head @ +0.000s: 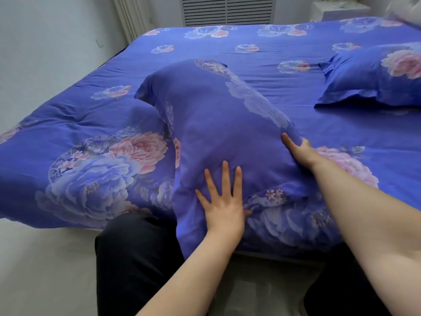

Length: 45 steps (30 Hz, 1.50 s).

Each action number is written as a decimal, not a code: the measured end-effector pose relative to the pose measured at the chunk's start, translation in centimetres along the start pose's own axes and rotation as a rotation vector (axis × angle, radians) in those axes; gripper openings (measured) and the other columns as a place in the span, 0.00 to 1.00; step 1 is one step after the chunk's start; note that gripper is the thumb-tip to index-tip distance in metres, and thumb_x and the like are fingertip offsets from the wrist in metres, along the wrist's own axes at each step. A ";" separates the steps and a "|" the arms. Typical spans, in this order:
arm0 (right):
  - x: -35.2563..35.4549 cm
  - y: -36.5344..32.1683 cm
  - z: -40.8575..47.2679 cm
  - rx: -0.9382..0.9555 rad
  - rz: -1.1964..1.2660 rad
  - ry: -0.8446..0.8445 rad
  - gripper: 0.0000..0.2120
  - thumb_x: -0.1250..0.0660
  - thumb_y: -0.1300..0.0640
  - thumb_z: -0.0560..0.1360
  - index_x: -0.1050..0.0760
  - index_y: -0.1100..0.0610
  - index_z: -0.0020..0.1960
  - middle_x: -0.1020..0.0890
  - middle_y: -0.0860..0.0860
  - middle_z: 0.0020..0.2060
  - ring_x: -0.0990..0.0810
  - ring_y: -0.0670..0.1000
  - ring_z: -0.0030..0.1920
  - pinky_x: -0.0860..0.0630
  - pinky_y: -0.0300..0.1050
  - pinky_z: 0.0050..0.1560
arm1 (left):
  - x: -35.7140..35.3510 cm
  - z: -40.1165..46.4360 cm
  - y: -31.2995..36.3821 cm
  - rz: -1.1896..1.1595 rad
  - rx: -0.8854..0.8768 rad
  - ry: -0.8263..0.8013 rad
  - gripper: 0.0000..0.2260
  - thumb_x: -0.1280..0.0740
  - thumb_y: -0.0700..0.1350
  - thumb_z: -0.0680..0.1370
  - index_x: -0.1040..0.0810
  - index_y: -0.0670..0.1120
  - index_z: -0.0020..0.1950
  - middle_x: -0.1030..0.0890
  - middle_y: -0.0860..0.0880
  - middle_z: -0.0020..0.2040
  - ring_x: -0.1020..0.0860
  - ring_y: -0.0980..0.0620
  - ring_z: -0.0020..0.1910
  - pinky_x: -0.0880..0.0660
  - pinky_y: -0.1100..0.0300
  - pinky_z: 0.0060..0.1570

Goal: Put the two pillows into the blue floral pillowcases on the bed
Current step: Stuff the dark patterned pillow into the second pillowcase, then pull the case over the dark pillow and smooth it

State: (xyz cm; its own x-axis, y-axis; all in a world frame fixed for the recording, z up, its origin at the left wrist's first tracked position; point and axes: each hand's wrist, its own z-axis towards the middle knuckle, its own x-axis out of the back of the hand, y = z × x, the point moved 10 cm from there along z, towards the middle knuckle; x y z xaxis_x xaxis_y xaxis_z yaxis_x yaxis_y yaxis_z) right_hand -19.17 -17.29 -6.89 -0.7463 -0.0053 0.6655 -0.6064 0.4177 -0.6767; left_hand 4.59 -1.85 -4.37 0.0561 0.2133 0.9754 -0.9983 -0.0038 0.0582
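The big stuffed pillow lies on the bed, near the front edge, right by the person. Its long way runs from the near edge up & away, leaning a bit to the left, w/ the far corners poking up toward the back wall. The near end hangs a little over the bed's edge. It is in a blue case w/ pale blue & pink flowers, same look as the bed cover, so it's puffy & smooth on top. The left hand lies flat on the near part of the pillow, fingers straight & spread out, pressing down. The right hand is on the pillow's right side; thumb sticks out on top & the fingers tuck under the cloth, so it grips the edge. A 2nd pillow in the same flower case lies flat on the far right of the bed, well apart from the 1st.
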 end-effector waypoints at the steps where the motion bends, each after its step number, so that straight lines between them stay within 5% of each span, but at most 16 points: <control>1: -0.3 0.3 -0.4 0.014 0.062 -0.006 0.52 0.44 0.23 0.65 0.45 0.59 0.75 0.35 0.59 0.72 0.38 0.59 0.72 0.44 0.52 0.73 | -1.3 -0.1 -0.7 -0.021 0.038 -0.032 0.57 0.25 0.64 0.59 0.54 0.50 0.78 0.51 0.45 0.78 0.49 0.30 0.73 0.35 0.28 0.57; 6: -0.5 0.0 -1.6 0.107 0.264 0.051 0.28 0.36 0.40 0.74 0.25 0.63 0.61 0.20 0.60 0.55 0.23 0.58 0.56 0.33 0.43 0.50 | -1.9 0.5 -3.8 -0.428 0.281 0.007 0.53 0.28 0.53 0.69 0.70 0.57 0.73 0.68 0.48 0.76 0.56 0.32 0.74 0.38 0.36 0.64; 10: -0.5 -0.8 -4.2 0.120 0.531 -0.047 0.20 0.34 0.43 0.75 0.24 0.60 0.53 0.19 0.54 0.44 0.21 0.49 0.38 0.26 0.38 0.38 | -1.4 1.5 -7.4 -1.004 0.494 0.153 0.47 0.31 0.40 0.72 0.64 0.52 0.76 0.61 0.45 0.77 0.53 0.46 0.76 0.49 0.70 0.67; 16: 4.4 -6.0 -9.1 0.320 0.748 -0.148 0.31 0.25 0.36 0.54 0.19 0.58 0.46 0.15 0.51 0.40 0.17 0.50 0.40 0.22 0.43 0.40 | -1.1 4.2 -3.9 -1.909 0.570 0.150 0.31 0.37 0.43 0.79 0.49 0.59 0.76 0.36 0.54 0.73 0.31 0.53 0.67 0.32 0.54 0.66; 18: 7.5 -8.2 -10.9 0.421 0.828 -0.104 0.21 0.26 0.43 0.61 0.20 0.58 0.45 0.15 0.50 0.38 0.17 0.49 0.39 0.23 0.42 0.40 | -2.3 4.8 -0.8 -2.101 0.595 0.046 0.27 0.36 0.44 0.77 0.40 0.57 0.74 0.29 0.51 0.69 0.27 0.48 0.64 0.28 0.50 0.62; 21: 9.5 -10.8 -13.1 0.535 0.815 -0.059 0.08 0.28 0.53 0.72 0.20 0.57 0.44 0.16 0.51 0.40 0.19 0.49 0.40 0.22 0.43 0.42 | -3.8 3.6 4.1 -2.204 0.572 -0.247 0.19 0.37 0.46 0.78 0.32 0.46 0.69 0.24 0.42 0.59 0.25 0.37 0.57 0.22 0.51 0.45; 23: 7.7 -11.6 -13.9 0.544 0.747 -0.089 0.03 0.29 0.57 0.73 0.20 0.57 0.43 0.16 0.48 0.37 0.19 0.47 0.38 0.23 0.40 0.39 | -5.4 1.8 5.0 -2.169 0.723 -0.349 0.10 0.43 0.41 0.81 0.28 0.43 0.61 0.19 0.45 0.48 0.20 0.44 0.48 0.20 0.56 0.42; 25: 4.9 -11.7 -14.1 0.519 0.712 -0.131 0.02 0.30 0.58 0.73 0.20 0.56 0.42 0.16 0.46 0.34 0.19 0.45 0.36 0.23 0.39 0.38 | -6.0 0.5 3.7 -2.109 0.834 -0.280 0.09 0.44 0.39 0.81 0.28 0.47 0.57 0.17 0.53 0.37 0.19 0.56 0.37 0.21 0.63 0.36; 26: 3.5 -11.5 -14.0 0.500 0.717 -0.148 0.02 0.30 0.58 0.73 0.20 0.56 0.42 0.16 0.47 0.35 0.19 0.45 0.36 0.23 0.40 0.39 | -4.7 -0.2 2.2 -2.047 0.833 -0.196 0.11 0.42 0.39 0.81 0.30 0.51 0.61 0.16 0.54 0.40 0.18 0.58 0.38 0.22 0.65 0.38; 29: -0.1 -12.0 -14.2 0.520 0.725 -0.238 0.01 0.30 0.60 0.74 0.20 0.56 0.45 0.16 0.47 0.37 0.20 0.45 0.40 0.23 0.40 0.42 | 1.9 -0.8 -4.2 -1.666 0.508 0.267 0.31 0.44 0.29 0.75 0.40 0.57 0.71 0.30 0.56 0.68 0.30 0.56 0.67 0.32 0.59 0.65; 32: -4.1 -15.8 -17.0 0.710 0.518 -0.315 0.12 0.31 0.61 0.74 0.22 0.57 0.58 0.17 0.48 0.50 0.21 0.42 0.50 0.24 0.39 0.54 | 11.1 0.0 -7.0 -1.291 0.076 0.611 0.22 0.44 0.37 0.77 0.32 0.56 0.67 0.33 0.51 0.72 0.37 0.54 0.72 0.43 0.53 0.73; 35: -7.6 -19.5 -20.3 0.875 0.368 -0.407 0.23 0.33 0.61 0.74 0.30 0.60 0.68 0.22 0.52 0.61 0.25 0.47 0.61 0.29 0.45 0.64 | 14.0 3.2 -6.2 -0.780 -0.164 0.458 0.19 0.45 0.60 0.78 0.27 0.57 0.66 0.39 0.50 0.75 0.47 0.44 0.76 0.52 0.56 0.74; 38: -8.5 -20.1 -21.1 0.859 0.500 -0.408 0.13 0.38 0.67 0.75 0.23 0.65 0.58 0.18 0.58 0.52 0.22 0.44 0.49 0.25 0.42 0.54 | 12.9 5.2 -9.4 -0.593 -0.051 0.281 0.26 0.44 0.70 0.70 0.24 0.57 0.59 0.38 0.54 0.74 0.46 0.43 0.75 0.50 0.53 0.73; 40: -7.1 -17.6 -18.6 0.712 0.599 -0.160 0.11 0.38 0.68 0.75 0.20 0.61 0.54 0.17 0.54 0.49 0.20 0.42 0.46 0.26 0.38 0.52 | 12.0 5.0 -12.4 -0.486 0.051 0.266 0.26 0.38 0.69 0.66 0.24 0.52 0.53 0.35 0.50 0.70 0.40 0.42 0.71 0.43 0.49 0.71; 42: -5.4 -13.5 -15.2 0.536 0.341 0.195 0.11 0.35 0.59 0.75 0.22 0.56 0.57 0.19 0.54 0.53 0.22 0.51 0.56 0.28 0.44 0.57 | 10.3 4.2 -16.2 -0.469 0.208 0.229 0.25 0.30 0.65 0.65 0.25 0.47 0.50 0.33 0.47 0.65 0.35 0.42 0.67 0.39 0.50 0.66; 45: -8.5 -6.0 -11.1 0.038 0.105 0.008 0.46 0.35 0.30 0.66 0.36 0.61 0.71 0.29 0.59 0.67 0.31 0.59 0.67 0.34 0.52 0.67 | 7.5 2.8 -20.4 -0.503 0.355 0.145 0.26 0.26 0.60 0.65 0.27 0.44 0.52 0.33 0.44 0.62 0.30 0.41 0.63 0.34 0.50 0.63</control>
State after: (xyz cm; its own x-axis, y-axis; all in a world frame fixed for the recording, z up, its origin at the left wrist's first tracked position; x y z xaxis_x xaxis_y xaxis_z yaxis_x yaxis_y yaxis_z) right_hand -6.14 -9.68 -5.01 -0.8043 0.0446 0.5926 -0.5346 0.3810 -0.7543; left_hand 25.39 -2.96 2.34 0.4894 0.4039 0.7729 -0.7828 -0.1871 0.5935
